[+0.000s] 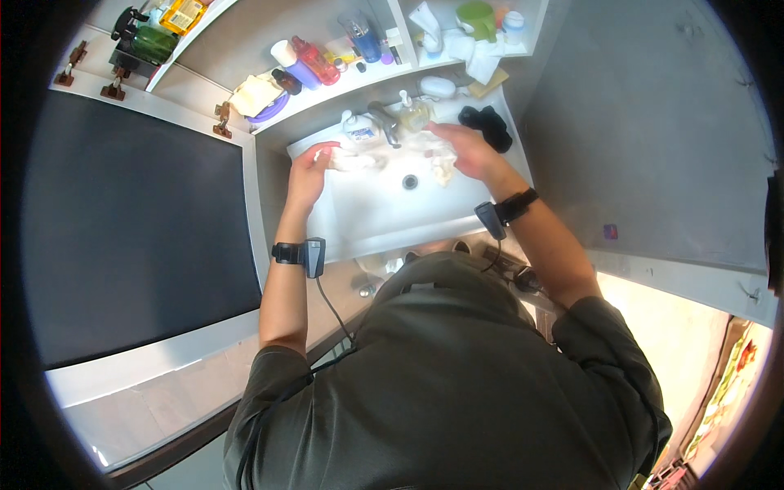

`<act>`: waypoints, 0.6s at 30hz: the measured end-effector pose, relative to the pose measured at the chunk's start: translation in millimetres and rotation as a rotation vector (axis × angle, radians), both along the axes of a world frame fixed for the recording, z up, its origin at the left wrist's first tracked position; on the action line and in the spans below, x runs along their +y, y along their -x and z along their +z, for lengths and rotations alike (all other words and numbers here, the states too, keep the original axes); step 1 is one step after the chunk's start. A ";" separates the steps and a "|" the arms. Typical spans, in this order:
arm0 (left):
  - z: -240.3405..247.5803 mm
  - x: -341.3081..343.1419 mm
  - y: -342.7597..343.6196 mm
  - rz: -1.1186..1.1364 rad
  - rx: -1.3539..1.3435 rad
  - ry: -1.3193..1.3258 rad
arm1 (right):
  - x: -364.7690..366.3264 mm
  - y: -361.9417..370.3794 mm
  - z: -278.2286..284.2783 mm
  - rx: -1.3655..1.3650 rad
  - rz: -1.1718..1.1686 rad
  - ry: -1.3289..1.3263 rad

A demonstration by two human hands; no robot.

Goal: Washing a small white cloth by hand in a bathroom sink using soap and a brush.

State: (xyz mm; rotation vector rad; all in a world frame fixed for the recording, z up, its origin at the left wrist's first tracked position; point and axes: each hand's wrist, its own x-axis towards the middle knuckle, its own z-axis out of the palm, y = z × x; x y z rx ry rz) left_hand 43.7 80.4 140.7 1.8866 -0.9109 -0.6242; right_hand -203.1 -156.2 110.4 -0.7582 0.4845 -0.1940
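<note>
Over the back of a white sink basin (367,216), a crumpled white cloth (353,161) lies between my two hands; whether it is one piece or two I cannot tell. My left hand (307,175) pinches its left end between thumb and fingers near the basin's left rim. On the other side my right hand (467,151) grips the white cloth (442,163), its fingers pointing toward the tap and partly blurred. Between the hands stands a grey metal tap (384,120). The round drain (410,182) shows below it.
A white pump bottle (360,127) and a clear pump bottle (415,113) flank the tap. Black cloth (488,129) lies on the right rim, near a white soap dish (438,86). Shelves above hold a red bottle (317,62) and a green cup (477,20). Open cabinet doors (147,229) stand either side.
</note>
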 end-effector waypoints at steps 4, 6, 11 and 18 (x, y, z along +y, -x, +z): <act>-0.8 -22.2 31.7 -0.093 0.241 -0.072 | 2.2 -1.9 -1.9 -0.266 0.171 -0.165; 6.0 -28.8 44.4 -0.100 0.221 -0.071 | 13.2 -9.0 9.0 -0.303 0.217 -0.115; 12.4 -44.2 57.5 -0.114 0.030 -0.153 | 29.1 -19.6 15.4 -0.168 0.208 0.131; 20.0 -51.7 32.3 0.124 0.565 0.257 | 5.8 -15.9 -68.6 0.097 0.444 1.062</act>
